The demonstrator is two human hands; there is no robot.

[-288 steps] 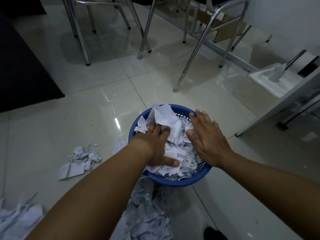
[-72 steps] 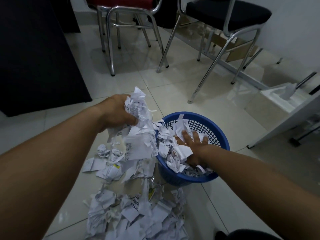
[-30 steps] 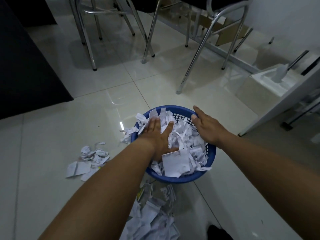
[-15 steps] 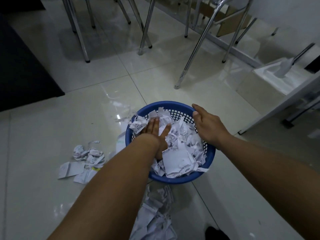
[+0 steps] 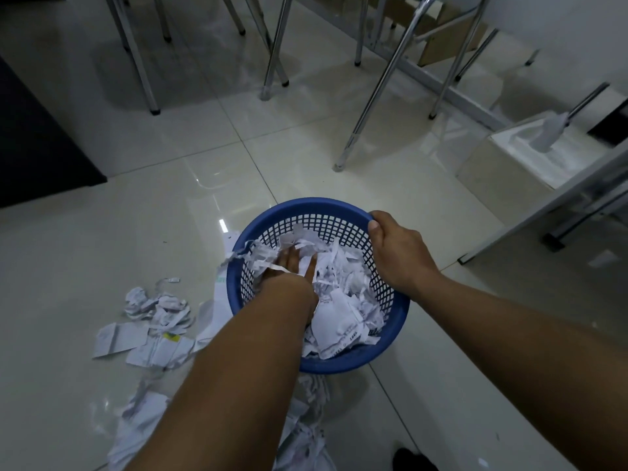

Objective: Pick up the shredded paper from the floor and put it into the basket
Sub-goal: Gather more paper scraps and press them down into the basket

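Note:
A round blue mesh basket (image 5: 316, 207) stands on the tiled floor, filled with white shredded paper (image 5: 343, 300). My left hand (image 5: 294, 266) reaches deep into the basket and presses flat on the paper with straight fingers. My right hand (image 5: 396, 251) grips the basket's right rim, thumb over the edge. More paper scraps (image 5: 149, 321) lie on the floor left of the basket, and a further heap (image 5: 306, 433) lies near me under my left forearm.
Chrome chair legs (image 5: 370, 107) stand on the floor beyond the basket. A white box with a white tool (image 5: 530, 154) sits at the right beside a slanted metal frame. A dark mat (image 5: 37, 144) covers the floor at the far left.
My left hand has pushed deeper and the paper now sits lower in the basket. My right hand has moved from the paper to the basket's right rim and grips it.

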